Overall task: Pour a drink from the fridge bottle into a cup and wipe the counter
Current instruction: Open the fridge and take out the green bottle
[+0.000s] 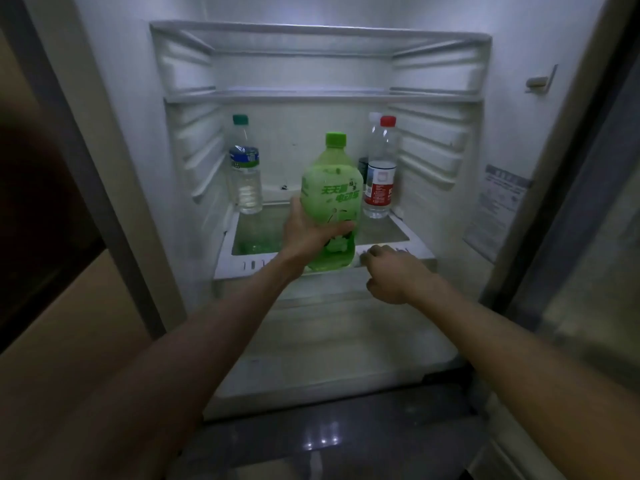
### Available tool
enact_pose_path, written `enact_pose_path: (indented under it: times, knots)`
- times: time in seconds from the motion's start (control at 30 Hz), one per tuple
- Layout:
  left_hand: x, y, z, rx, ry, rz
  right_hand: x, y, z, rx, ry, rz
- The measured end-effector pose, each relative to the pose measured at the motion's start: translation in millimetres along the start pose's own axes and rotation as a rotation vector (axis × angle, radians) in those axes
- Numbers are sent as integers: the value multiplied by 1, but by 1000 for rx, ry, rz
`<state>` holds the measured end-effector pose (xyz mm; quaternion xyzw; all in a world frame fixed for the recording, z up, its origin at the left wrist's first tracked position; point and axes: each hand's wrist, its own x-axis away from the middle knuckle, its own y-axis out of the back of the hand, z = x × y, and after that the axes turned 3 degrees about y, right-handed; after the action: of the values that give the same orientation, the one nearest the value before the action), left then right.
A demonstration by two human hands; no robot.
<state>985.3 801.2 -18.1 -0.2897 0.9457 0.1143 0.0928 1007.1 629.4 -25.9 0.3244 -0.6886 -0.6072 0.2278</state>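
Arm stretched forward, the left hand (311, 233) grips the green bottle (330, 188) low down at centre frame, at the fridge shelf (242, 263) front. The right hand (391, 271), just to its right, is loosely curled and holds nothing.

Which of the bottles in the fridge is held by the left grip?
The large green bottle with the light green cap, in the middle; the left grip holds its lower body. The clear bottles beside it stand untouched.
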Motion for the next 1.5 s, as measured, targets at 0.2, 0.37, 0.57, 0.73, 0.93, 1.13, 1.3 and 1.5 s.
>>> enact_pose_path:
  times: [0.2, 0.37, 0.57, 0.73, 0.93, 1.13, 1.3, 1.5]
  knots:
    - [30, 8, -4, 3, -29, 21, 26, -1, 9, 1, -1, 5]
    - [75, 12, -9, -50, 16, 35, 67, 5, 13, -2, 26, 18]
    - [164, 9, -10, -84, 59, 0, 139, 14, 20, -44, 64, 82]
    - [247, -3, -9, -87, 124, -65, 218, 7, 28, -14, 128, 77]
    - [329, -16, -16, -111, 167, -102, 291, -4, 31, -16, 143, 35]
    - [378, -19, -19, -115, 185, -14, 338, 1, 26, -104, 124, 10]
    - [411, -18, -24, -104, 160, 34, 370, -3, 26, -139, 86, 3]
    - [463, -13, -15, -41, 153, 155, 426, -11, 43, -161, -103, -51]
